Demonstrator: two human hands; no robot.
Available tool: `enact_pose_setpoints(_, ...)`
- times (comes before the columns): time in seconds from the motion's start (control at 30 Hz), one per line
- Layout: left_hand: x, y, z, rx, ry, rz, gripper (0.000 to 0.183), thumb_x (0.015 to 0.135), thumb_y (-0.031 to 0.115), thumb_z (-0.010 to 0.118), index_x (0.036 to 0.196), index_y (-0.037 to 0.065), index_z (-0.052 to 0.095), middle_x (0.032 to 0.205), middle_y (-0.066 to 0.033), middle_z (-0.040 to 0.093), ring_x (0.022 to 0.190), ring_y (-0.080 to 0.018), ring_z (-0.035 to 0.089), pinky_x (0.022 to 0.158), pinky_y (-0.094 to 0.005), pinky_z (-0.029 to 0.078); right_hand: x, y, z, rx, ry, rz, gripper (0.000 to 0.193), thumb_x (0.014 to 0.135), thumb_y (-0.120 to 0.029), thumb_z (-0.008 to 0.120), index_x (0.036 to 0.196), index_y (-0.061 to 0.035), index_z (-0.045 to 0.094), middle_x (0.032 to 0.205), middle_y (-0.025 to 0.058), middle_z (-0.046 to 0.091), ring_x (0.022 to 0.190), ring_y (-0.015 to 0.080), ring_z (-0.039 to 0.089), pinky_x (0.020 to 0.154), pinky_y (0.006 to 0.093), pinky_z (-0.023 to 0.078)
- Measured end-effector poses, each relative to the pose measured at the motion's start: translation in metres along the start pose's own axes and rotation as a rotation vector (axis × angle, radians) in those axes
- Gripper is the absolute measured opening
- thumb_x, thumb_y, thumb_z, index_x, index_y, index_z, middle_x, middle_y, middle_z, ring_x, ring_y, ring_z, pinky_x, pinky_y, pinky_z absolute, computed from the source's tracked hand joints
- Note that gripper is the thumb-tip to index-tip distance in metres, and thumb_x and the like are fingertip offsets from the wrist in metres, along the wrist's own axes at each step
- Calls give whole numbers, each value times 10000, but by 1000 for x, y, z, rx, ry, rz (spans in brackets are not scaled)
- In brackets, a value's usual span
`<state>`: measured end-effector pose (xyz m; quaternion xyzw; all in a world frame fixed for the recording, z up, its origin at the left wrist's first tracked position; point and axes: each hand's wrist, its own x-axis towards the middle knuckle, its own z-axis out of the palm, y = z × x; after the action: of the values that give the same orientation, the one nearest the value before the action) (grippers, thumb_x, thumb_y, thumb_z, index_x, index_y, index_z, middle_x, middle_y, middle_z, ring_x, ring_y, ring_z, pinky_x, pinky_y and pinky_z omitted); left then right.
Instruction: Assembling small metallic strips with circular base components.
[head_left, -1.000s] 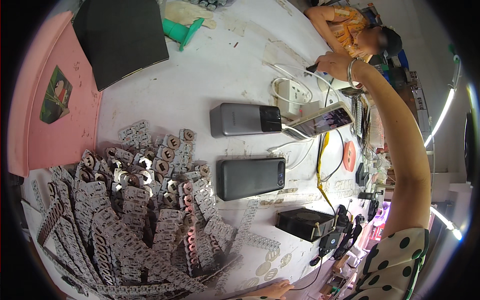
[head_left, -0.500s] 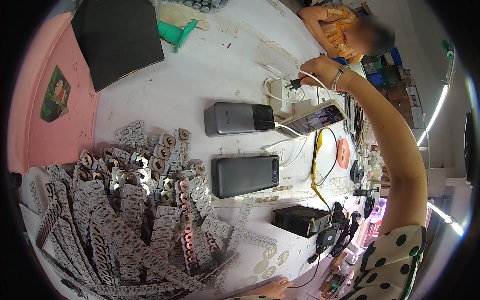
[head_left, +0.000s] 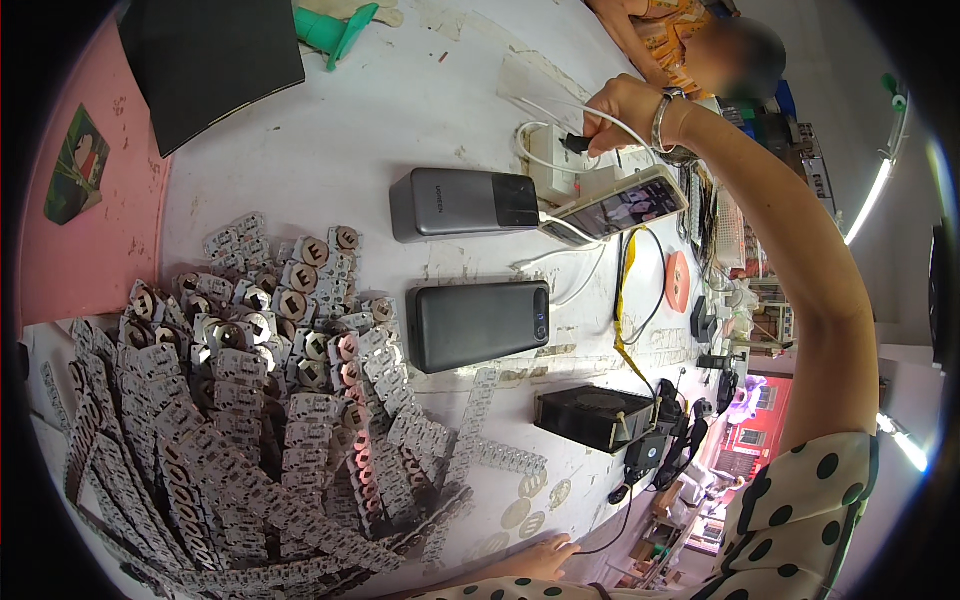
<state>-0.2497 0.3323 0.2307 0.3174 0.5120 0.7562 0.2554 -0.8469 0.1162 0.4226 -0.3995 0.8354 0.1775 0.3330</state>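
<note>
The right hand (head_left: 616,112) pinches a black plug (head_left: 576,144) above the phone (head_left: 625,208), fingers closed on it, beside a white socket (head_left: 552,178) to the phone's upper left; whether plug and socket touch, I cannot tell. The left hand (head_left: 546,558) rests well below the phone, far apart from the right, a dark cable (head_left: 627,518) near its fingertips; whether it grips that cable, I cannot tell. Left of the phone lies a grey power bank (head_left: 450,203), and to its lower left a black power bank (head_left: 480,325). Below the phone runs a yellow wire (head_left: 622,310), with a red dish (head_left: 677,281) to the phone's lower right and a black fan (head_left: 590,418) further below. Lower left of the phone spreads a heap of strips (head_left: 240,430); far left of it stands a pink bin (head_left: 120,200)
</note>
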Motion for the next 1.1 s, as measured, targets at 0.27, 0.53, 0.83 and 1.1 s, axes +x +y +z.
enact_pose_setpoints(0.27, -14, 36, -40, 51, -49, -33, 628, 797, 96, 690, 1349, -8, 409, 1373, -259, 392, 1208, -439, 514, 986, -464, 458, 7, 5, 4, -174, 77, -147, 189, 700, -162, 834, 811, -53, 727, 687, 90, 692, 623, 187, 657, 585, 321, 502)
enact_pose_setpoints(0.53, -14, 52, -55, 83, -76, -56, 543, 820, 152, 661, 1317, 16, 490, 1308, -197, 468, 1244, -353, 450, 1037, -432, 390, 11, 7, 7, -184, 83, -73, 173, 725, -147, 821, 834, -46, 733, 717, 79, 704, 635, 159, 658, 592, 313, 514)
enact_pose_setpoints(0.83, -17, 52, -60, -11, -67, -65, 572, 789, 12, 663, 1317, -11, 445, 1330, -247, 424, 1185, -427, 531, 979, -455, 459, 15, -14, -1, -140, -42, 197, 193, 783, -231, 784, 826, -47, 745, 692, 62, 702, 611, 148, 646, 582, 302, 510)
enact_pose_setpoints(1.1, -19, 62, -65, 9, 13, -91, 428, 825, 100, 634, 1226, -6, 527, 1153, -172, 532, 1112, -341, 523, 945, -416, 438, -24, -22, -30, -227, 339, 31, 356, 839, -426, 721, 1002, -111, 747, 851, 87, 726, 786, 207, 674, 696, 344, 521)
